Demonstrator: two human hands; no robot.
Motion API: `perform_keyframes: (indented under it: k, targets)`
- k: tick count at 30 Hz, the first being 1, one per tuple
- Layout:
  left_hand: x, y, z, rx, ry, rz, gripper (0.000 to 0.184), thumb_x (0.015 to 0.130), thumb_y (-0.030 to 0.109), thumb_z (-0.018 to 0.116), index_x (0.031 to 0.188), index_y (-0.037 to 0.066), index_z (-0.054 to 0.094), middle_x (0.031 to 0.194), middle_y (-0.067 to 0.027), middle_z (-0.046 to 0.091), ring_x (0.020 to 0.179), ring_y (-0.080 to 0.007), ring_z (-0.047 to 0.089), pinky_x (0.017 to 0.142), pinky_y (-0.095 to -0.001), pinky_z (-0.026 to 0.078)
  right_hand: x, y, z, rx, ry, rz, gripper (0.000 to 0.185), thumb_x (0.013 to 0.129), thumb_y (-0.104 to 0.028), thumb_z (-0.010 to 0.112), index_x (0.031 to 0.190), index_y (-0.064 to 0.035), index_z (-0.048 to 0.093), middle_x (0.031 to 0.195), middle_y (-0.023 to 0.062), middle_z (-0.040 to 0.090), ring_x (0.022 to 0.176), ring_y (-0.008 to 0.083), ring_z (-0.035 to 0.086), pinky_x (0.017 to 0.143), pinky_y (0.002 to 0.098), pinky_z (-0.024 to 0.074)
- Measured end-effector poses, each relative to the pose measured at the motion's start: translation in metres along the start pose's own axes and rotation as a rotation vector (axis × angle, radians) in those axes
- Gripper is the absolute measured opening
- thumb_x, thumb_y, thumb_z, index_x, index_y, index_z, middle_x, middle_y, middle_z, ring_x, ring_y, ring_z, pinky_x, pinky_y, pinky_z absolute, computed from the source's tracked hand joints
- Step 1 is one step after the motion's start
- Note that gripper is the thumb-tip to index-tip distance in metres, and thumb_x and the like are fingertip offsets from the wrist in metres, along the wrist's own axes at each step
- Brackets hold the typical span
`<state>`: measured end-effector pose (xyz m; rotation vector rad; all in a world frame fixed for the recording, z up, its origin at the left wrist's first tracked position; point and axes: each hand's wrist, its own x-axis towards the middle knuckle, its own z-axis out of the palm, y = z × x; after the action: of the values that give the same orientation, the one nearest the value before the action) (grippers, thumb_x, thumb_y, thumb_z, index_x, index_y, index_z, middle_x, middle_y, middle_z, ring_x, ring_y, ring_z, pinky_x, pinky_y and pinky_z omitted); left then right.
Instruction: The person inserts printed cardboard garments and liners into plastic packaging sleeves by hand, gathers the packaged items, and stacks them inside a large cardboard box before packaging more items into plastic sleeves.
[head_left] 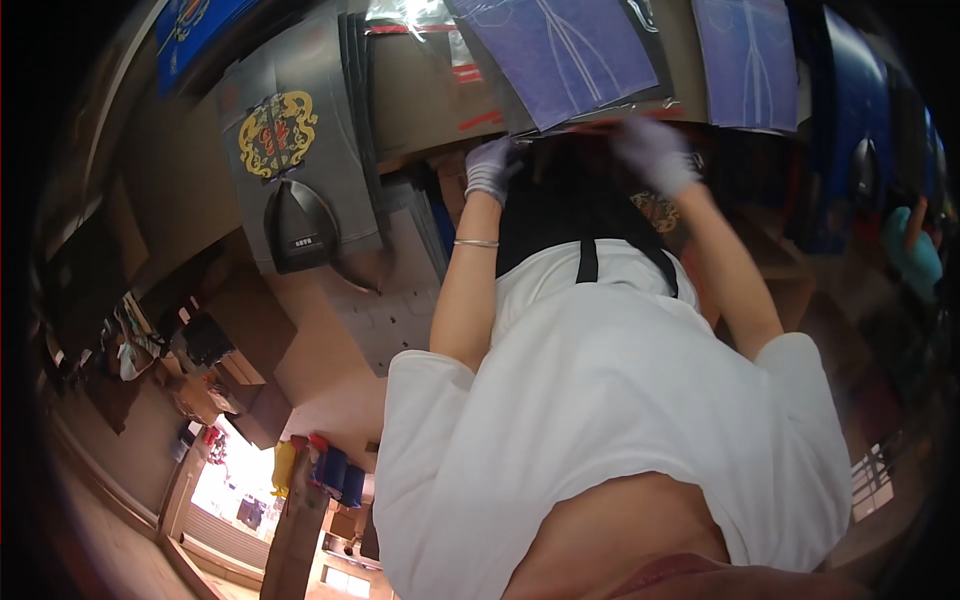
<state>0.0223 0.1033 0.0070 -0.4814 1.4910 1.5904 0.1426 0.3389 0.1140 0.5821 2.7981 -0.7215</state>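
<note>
My left hand (489, 168), in a pale lavender knit glove, is at the near edge of the table. Its fingers are curled together beside a dark edge, and what they hold is hidden. Across from it my right hand (652, 155), gloved alike, is smeared by motion and its fingers do not show clearly. Between and beyond the hands lies a purple sheet (560, 60) with pale printed lines, tilted on top of clear plastic packaging (640, 108) with red strips. To the left hang grey printed bags (300, 130) with a gold and red emblem and a dark cut-out.
Another purple sheet (745, 65) in plastic lies to the right, beside dark blue printed bags (850, 110). A blue bag (195, 40) is at the far left. Cardboard boxes (235, 325) stand on the left side. A person's turquoise sleeve (912, 255) shows at the far right.
</note>
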Motion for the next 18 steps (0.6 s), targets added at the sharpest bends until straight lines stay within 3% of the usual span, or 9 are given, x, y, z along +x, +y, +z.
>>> perform_keyframes:
  k: [3,4,5,7,9,11,13,16,18]
  targets:
    - [-0.010,0.014,0.004,-0.123,0.111,-0.149,0.018,0.081,0.014,0.051,0.096,0.005,0.055,0.097,-0.0107,0.057,0.089,-0.0260,0.058,0.073,-0.0426,0.048,-0.069,0.163,-0.097,-0.225,0.456,0.491,0.034,0.080,-0.035,0.045,0.084,-0.0067,0.062,0.077,0.0193,0.060,0.075,0.0374,0.058,0.066,0.0429,0.0453]
    - [-0.012,0.015,0.002,-0.105,0.125,-0.154,0.018,0.082,0.014,0.048,0.096,0.005,0.054,0.098,-0.0110,0.056,0.089,-0.0264,0.058,0.073,-0.0428,0.049,-0.109,0.238,-0.132,-0.229,0.373,0.801,0.042,0.078,-0.045,0.047,0.087,-0.0071,0.063,0.084,0.0201,0.061,0.079,0.0371,0.058,0.070,0.0425,0.0449]
    - [-0.012,0.011,0.000,-0.099,0.075,-0.161,0.020,0.084,0.018,0.049,0.097,0.004,0.053,0.103,-0.0121,0.055,0.091,-0.0272,0.057,0.075,-0.0417,0.049,-0.162,0.327,-0.146,-0.268,0.598,0.972,0.053,0.073,-0.056,0.048,0.088,-0.0071,0.063,0.089,0.0189,0.062,0.083,0.0352,0.059,0.072,0.0412,0.0452]
    - [-0.015,0.012,0.004,-0.125,-0.059,-0.223,0.022,0.085,0.021,0.050,0.098,0.004,0.052,0.103,-0.0126,0.056,0.092,-0.0275,0.057,0.076,-0.0413,0.048,-0.201,0.336,-0.169,-0.326,0.411,1.095,0.056,0.071,-0.055,0.053,0.100,-0.0082,0.061,0.093,0.0196,0.061,0.091,0.0322,0.058,0.077,0.0359,0.0446]
    - [-0.023,0.007,0.005,-0.087,-0.200,-0.201,0.028,0.087,0.027,0.049,0.101,0.003,0.052,0.105,-0.0151,0.057,0.099,-0.0294,0.054,0.083,-0.0422,0.046,-0.217,0.343,-0.126,-0.118,0.194,0.717,0.047,0.075,-0.040,0.058,0.107,-0.0059,0.058,0.098,0.0193,0.060,0.095,0.0301,0.058,0.083,0.0339,0.0435]
    - [-0.023,-0.003,0.000,-0.268,-0.350,-0.098,0.030,0.087,0.027,0.048,0.104,0.002,0.052,0.106,-0.0168,0.057,0.103,-0.0303,0.053,0.087,-0.0434,0.044,-0.183,0.245,-0.075,0.068,-0.120,0.597,0.041,0.074,-0.015,0.061,0.112,-0.0006,0.054,0.109,0.0161,0.058,0.102,0.0270,0.055,0.089,0.0321,0.0419]
    - [-0.016,-0.003,0.002,-0.506,-0.480,-0.015,0.040,0.088,0.031,0.048,0.113,0.000,0.049,0.118,-0.0207,0.050,0.116,-0.0330,0.043,0.098,-0.0471,0.035,-0.135,0.141,-0.036,0.277,-0.446,0.365,0.044,0.074,-0.012,0.058,0.116,-0.0026,0.050,0.107,0.0157,0.059,0.099,0.0257,0.057,0.086,0.0321,0.0435]
    - [-0.021,0.024,0.021,-0.729,-0.515,0.161,0.052,0.086,0.038,0.048,0.118,-0.003,0.044,0.128,-0.0230,0.039,0.124,-0.0363,0.033,0.104,-0.0495,0.025,-0.064,0.056,0.030,0.534,-0.421,-0.029,0.029,0.075,-0.007,0.052,0.103,-0.0050,0.057,0.096,0.0118,0.062,0.088,0.0234,0.060,0.080,0.0324,0.0461]
    - [-0.011,0.032,0.021,-0.788,-0.488,0.154,0.066,0.086,0.048,0.041,0.124,-0.005,0.034,0.133,-0.0256,0.030,0.127,-0.0403,0.024,0.107,-0.0507,0.020,-0.009,0.018,0.061,0.985,-0.379,-0.046,0.023,0.078,-0.005,0.047,0.099,-0.0044,0.058,0.095,0.0097,0.063,0.084,0.0207,0.062,0.071,0.0285,0.0485]
